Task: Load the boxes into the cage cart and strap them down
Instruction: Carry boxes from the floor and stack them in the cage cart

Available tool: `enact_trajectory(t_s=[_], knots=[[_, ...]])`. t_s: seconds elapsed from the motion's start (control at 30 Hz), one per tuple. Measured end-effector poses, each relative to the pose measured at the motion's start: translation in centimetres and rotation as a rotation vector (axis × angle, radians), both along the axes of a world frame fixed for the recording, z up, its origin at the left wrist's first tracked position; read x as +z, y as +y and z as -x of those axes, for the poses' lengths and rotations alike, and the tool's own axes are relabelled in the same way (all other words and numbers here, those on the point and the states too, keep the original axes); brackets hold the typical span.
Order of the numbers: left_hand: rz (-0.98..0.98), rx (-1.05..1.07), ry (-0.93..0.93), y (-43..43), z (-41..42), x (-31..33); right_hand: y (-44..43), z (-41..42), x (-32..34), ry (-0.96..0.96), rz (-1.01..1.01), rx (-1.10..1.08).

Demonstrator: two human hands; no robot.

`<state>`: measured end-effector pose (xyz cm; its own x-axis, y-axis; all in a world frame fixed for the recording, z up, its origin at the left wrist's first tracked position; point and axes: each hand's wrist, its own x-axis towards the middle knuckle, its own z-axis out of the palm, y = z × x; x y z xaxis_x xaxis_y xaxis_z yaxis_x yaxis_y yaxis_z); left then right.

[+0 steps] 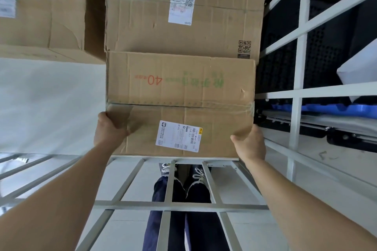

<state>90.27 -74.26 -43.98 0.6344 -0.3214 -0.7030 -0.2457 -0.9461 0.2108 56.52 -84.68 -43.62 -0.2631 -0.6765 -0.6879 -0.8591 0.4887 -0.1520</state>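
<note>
Your left hand (110, 127) curled round the left edge of the cardboard box (180, 96) at frame centre, your right hand (250, 142) gripping its right edge, cage cart bars (169, 206) below, bigger box (183, 26) touching above.

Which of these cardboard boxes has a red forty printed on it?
The nearest box, gripped by the left hand and right hand. The larger box behind it and the far-left box show no such number.

pale floor (132, 230) below, a dark perforated panel (285, 57) and blue plastic piece (336, 107) at right.
</note>
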Motion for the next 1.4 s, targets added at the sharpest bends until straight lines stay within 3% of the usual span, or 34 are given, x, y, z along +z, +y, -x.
enact_trajectory(t_s=[0.37,0.57,0.87,1.03,1.4], knots=[[-0.194,-0.174,0.000,-1.2,-0.2,0.8,-1.4,-0.9,1.5,0.105,-0.115,0.213],[-0.280,-0.470,-0.043,-2.8,1.8,5.3,-2.4,-1.9,6.3,0.038,-0.156,0.440],[0.026,-0.751,-0.273,-7.0,4.3,18.6,-3.7,-2.9,19.6,-0.025,0.039,0.575],[0.142,-0.918,-0.409,-9.1,5.0,27.0,-3.8,-2.5,28.2,-0.008,0.266,0.614],[0.515,-1.289,-0.604,-11.3,7.3,43.2,2.3,-0.7,44.3,0.129,0.632,0.429]])
